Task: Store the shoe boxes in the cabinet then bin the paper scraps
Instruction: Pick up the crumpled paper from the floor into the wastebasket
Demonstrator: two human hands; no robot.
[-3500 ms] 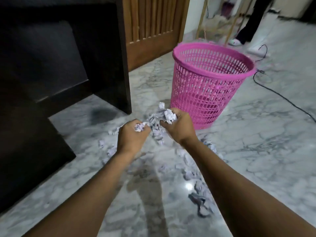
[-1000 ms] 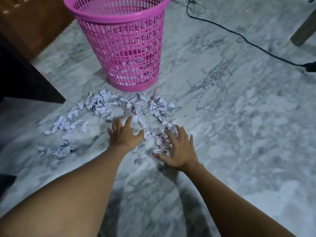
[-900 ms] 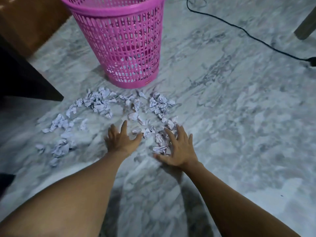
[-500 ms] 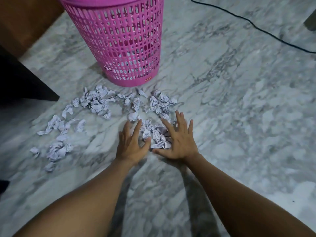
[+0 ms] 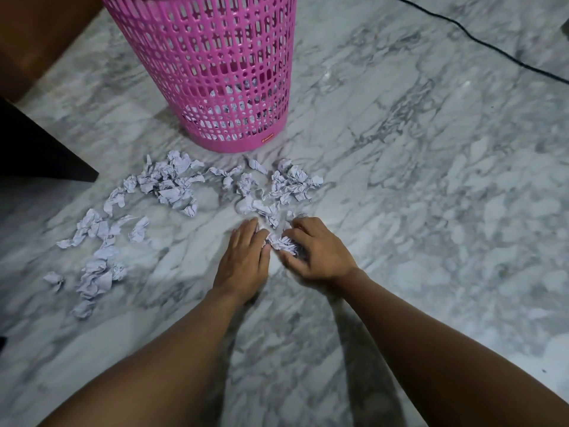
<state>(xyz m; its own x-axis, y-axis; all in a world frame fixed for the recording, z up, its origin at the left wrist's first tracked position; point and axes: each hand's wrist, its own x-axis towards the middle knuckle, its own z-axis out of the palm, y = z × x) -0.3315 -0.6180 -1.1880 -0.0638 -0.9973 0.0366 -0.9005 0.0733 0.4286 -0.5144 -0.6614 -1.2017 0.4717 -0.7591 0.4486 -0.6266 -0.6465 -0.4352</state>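
The basket (image 5: pixel 215 72) is set upright on the floor (image 5: pixel 431 211), and some paper is seen inside it near the bottom. The paper scraps (image 5: pixel 172 183) are spread on the floor just in front of the basket and off to its left. The left hand (image 5: pixel 243 263) and right hand (image 5: pixel 317 254) are placed side by side at the near edge of the scraps, with a clump (image 5: pixel 281 241) pressed between them. A cable (image 5: pixel 492 50) is laid across the floor at far right.

One head view — looking steeply down, close over the marble floor (image 5: pixel 431 211).
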